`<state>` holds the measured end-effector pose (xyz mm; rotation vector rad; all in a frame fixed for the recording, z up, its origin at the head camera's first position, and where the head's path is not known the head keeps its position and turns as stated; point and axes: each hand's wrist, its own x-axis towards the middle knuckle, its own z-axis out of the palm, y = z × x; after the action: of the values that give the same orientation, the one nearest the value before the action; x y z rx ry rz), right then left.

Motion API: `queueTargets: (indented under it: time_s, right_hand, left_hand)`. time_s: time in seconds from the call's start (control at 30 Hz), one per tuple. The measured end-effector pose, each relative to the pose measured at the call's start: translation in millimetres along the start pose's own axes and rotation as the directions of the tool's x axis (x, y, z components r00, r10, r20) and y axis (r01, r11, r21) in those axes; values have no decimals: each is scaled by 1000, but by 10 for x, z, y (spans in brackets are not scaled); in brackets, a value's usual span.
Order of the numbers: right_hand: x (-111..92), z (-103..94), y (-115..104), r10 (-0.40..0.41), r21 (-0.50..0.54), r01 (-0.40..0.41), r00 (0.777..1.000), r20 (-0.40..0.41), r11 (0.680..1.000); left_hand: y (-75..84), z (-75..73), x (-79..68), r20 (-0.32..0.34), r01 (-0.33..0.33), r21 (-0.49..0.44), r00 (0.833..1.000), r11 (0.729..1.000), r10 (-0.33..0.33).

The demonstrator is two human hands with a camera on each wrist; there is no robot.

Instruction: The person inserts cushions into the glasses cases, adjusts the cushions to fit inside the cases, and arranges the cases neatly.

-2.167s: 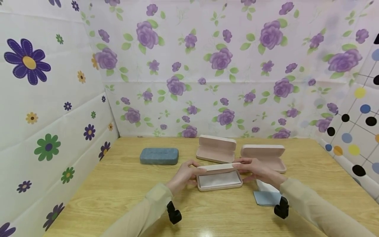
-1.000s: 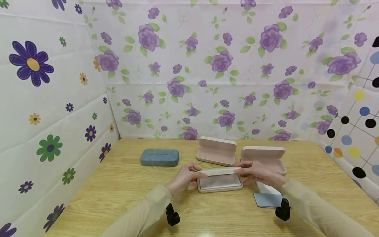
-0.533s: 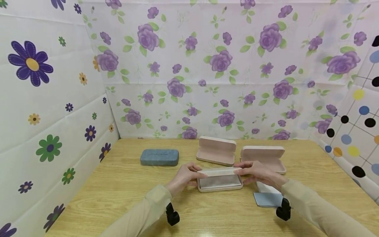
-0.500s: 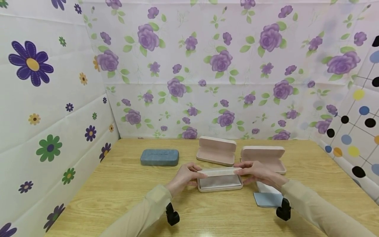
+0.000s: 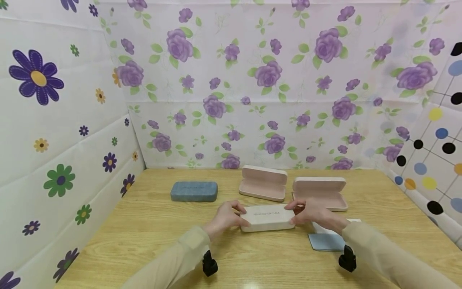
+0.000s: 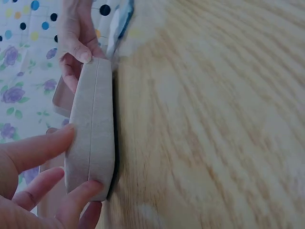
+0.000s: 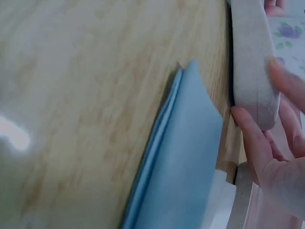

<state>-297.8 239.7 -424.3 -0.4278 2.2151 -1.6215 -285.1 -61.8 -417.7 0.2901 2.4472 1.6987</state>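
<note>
A cream glasses case (image 5: pixel 268 223) with lettering on its lid lies closed on the table, its lid seam showing in the left wrist view. My left hand (image 5: pixel 224 216) holds the left end, thumb at the near corner and fingers at the far one. At the right end, my right hand (image 5: pixel 313 213) grips the case in the same way. In the right wrist view its thumb and fingers sit around the end of the case (image 7: pixel 255 71). Whatever lies inside the case is hidden by the lid.
A closed blue glasses case (image 5: pixel 194 192) stands back left. Two pink-lined cases, one behind (image 5: pixel 262 190) and one at right (image 5: pixel 321 200), stand with lids raised. A folded blue cloth (image 5: pixel 326 242) and a white one (image 5: pixel 323 229) lie beside my right forearm.
The lid of the cream case has come down from partly raised to closed, covering the pale cloth inside. Both hands have shifted slightly with it and stay at its ends.
</note>
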Motion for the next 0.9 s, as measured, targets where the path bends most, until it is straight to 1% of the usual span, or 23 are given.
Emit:
queueTargets:
  time_s: [0.03, 0.1, 0.2, 0.3, 0.4, 0.53, 0.67, 0.8, 0.9]
  right_hand:
    - [1, 7, -4, -17, -35, 17, 1000, -2, 999]
    - [8, 14, -17, -45, -87, 45, 999, -5, 995]
    - [19, 15, -32, -66, -140, 63, 998, -14, 988]
    - [22, 24, -29, -67, -162, 64, 998, -15, 985]
    - [23, 40, -17, -60, -155, 58, 998, -7, 986]
    - [40, 69, -18, -46, -128, 47, 999, 10, 991]
    - [82, 119, -43, -23, -132, 25, 1000, 19, 991]
    - [152, 192, -69, -10, -137, 12, 1000, 17, 990]
    - [218, 264, -95, -6, -113, 8, 1000, 26, 994]
  left_hand:
    - [-1, 4, 3, -10, -14, 59, 1000, 998, 14]
    - [-4, 7, 7, -12, -31, 114, 999, 993, 33]
    - [-4, 11, 6, -15, -43, 128, 999, 991, 45]
    - [-22, 14, -2, -13, -51, 133, 999, 990, 53]
    - [-44, 2, -12, -7, -59, 136, 998, 989, 60]
    - [-72, -55, -13, 2, -93, 153, 996, 984, 94]
    - [-114, -154, -13, 22, -117, 135, 993, 984, 115]
    - [-170, -287, -11, 50, -130, 81, 991, 988, 126]
    - [-232, -407, 0, 59, -140, 45, 989, 989, 138]
